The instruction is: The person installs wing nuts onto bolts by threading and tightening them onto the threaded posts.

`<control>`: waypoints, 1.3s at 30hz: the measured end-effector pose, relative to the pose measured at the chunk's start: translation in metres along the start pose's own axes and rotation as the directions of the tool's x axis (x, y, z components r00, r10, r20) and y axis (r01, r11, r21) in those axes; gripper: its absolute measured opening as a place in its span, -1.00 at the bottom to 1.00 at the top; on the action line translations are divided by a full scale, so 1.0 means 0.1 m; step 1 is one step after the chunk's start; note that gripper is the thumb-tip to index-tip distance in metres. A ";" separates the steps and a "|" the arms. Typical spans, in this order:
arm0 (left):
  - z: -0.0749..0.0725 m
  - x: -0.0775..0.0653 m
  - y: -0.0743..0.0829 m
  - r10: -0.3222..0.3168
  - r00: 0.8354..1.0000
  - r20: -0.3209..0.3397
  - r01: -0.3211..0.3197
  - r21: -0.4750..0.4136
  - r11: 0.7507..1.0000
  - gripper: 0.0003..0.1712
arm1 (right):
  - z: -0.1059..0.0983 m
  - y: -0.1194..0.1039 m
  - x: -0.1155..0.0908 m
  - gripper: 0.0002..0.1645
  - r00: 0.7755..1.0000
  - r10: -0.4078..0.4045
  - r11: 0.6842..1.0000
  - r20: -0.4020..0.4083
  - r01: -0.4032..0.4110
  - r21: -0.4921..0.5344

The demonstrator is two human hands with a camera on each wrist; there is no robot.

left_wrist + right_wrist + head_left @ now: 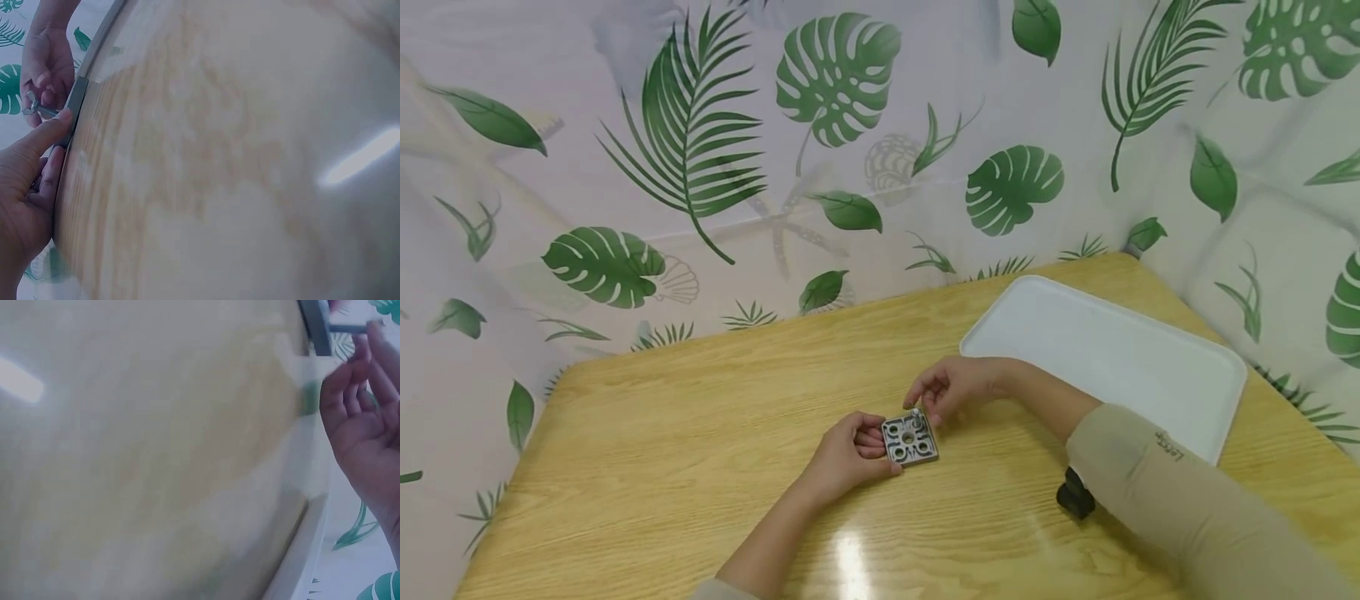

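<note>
A square grey metal plate [910, 446] with several round holes lies at the middle of the wooden table, and it shows edge-on in the left wrist view. My left hand [847, 458] grips its left side, thumb along the near edge and fingers at the far left. A wing screw [41, 107] stands up from the plate's far corner, its wings at the outer end. My right hand [958, 387] is beside this screw with loosely bent fingers; in the right wrist view a fingertip [377, 331] is at the screw's outer end.
A white tray [1105, 333] lies at the back right of the table [700, 433]. A small black object [1075, 497] sits next to the right sleeve, partly hidden by it. Leaf-patterned cloth [835, 208] hangs behind and to the right.
</note>
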State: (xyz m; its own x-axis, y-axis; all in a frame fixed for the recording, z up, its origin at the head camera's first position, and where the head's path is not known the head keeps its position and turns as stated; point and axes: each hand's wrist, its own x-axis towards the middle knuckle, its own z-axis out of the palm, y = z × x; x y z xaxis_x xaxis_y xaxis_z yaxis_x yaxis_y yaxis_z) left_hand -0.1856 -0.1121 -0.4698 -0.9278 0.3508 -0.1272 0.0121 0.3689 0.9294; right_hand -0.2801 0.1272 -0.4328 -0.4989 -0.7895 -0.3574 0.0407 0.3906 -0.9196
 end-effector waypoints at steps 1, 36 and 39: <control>0.00 0.00 0.00 -0.001 1.000 0.001 0.001 0.004 1.000 -0.25 | -0.02 -0.02 0.03 -0.48 0.999 0.004 1.000 0.031 -0.004 0.009; 0.00 -0.02 -0.01 0.028 1.000 0.009 -0.028 -0.018 0.999 -0.24 | 0.39 0.08 -0.13 -0.50 0.931 0.068 0.997 -0.359 -0.057 0.042; 0.00 -0.02 -0.01 0.027 1.000 0.010 -0.026 -0.021 0.999 -0.23 | 0.11 0.07 -0.09 -0.53 0.983 0.087 0.995 -0.162 -0.076 0.071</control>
State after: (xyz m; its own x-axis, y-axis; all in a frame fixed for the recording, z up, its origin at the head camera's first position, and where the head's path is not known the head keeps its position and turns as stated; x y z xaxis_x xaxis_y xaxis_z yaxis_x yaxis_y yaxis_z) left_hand -0.1842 -0.1130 -0.4705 -0.9232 0.3694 -0.1059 0.0289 0.3415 0.9394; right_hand -0.2655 0.1320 -0.4373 -0.6274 -0.6652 -0.4048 0.1402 0.4149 -0.8990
